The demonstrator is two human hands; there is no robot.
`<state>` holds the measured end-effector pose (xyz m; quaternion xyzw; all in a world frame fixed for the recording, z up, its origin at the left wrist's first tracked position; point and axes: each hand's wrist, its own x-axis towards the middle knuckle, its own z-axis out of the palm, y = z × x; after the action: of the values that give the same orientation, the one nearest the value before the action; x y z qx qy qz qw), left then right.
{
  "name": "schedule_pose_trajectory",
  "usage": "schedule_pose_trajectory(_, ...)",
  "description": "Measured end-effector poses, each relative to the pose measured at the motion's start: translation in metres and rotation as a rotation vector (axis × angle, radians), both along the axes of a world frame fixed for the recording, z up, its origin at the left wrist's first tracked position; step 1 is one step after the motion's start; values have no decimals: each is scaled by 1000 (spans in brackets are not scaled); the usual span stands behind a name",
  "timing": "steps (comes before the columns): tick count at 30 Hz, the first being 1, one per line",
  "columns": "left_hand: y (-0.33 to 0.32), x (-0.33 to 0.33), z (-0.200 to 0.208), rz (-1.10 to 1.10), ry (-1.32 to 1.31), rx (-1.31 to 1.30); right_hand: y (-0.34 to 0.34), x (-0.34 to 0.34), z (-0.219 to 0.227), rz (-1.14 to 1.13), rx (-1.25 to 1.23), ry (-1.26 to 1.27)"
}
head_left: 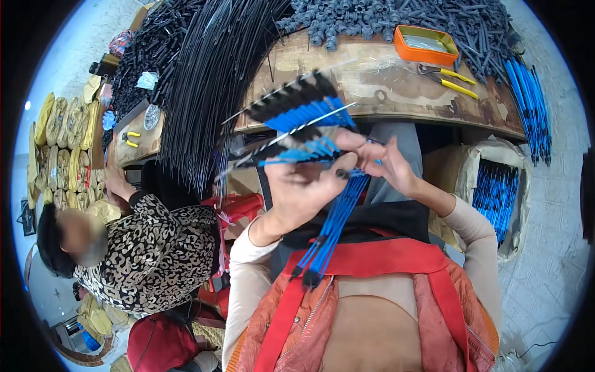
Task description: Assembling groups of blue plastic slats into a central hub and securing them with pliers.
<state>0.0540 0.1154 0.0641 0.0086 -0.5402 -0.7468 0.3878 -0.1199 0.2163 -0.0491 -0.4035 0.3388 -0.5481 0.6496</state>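
In front of my chest is a bundle of blue-and-black umbrella ribs (341, 214). Its upper part fans out to the left, with thin silvery wires, blurred by motion; its lower part hangs toward my lap. My left hand (300, 195) is closed around the bundle, thumb pointing right. Meeting it from the other side, my right hand (393, 167) has its fingers curled against the bundle near the left thumb. What those fingers grip is hidden.
A wooden workbench (372, 93) bears grey plastic parts (353, 18), an orange tray (424, 46) of thin wires, yellow-handled pliers (449, 80) and long black rods (214, 80). A lined box (496, 201) of blue ribs stands at right. Another person (155, 248) sits at left.
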Motion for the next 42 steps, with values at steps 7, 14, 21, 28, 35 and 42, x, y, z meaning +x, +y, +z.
schedule_pose_trajectory(7,-36,-4,-32,-81,-240,-699,-21,-7,-33,-32,-150,41)
schedule_pose_trajectory(14,-29,-29,-85,-236,-422,-207,-49,-26,-13,-8,134,-109)
schedule_pose_trajectory(21,-45,-50,-64,-82,-418,-458,-2,-40,16,-509,245,407)
schedule_pose_trajectory(28,-36,-59,-65,-104,-418,31,-16,-53,76,-501,-283,879)
schedule_pose_trajectory(35,-44,-61,-62,-67,-471,-40,-55,-42,77,-343,-245,624)
schedule_pose_trajectory(42,-52,-65,-81,-81,-449,-98,-66,-32,71,-327,-139,464)
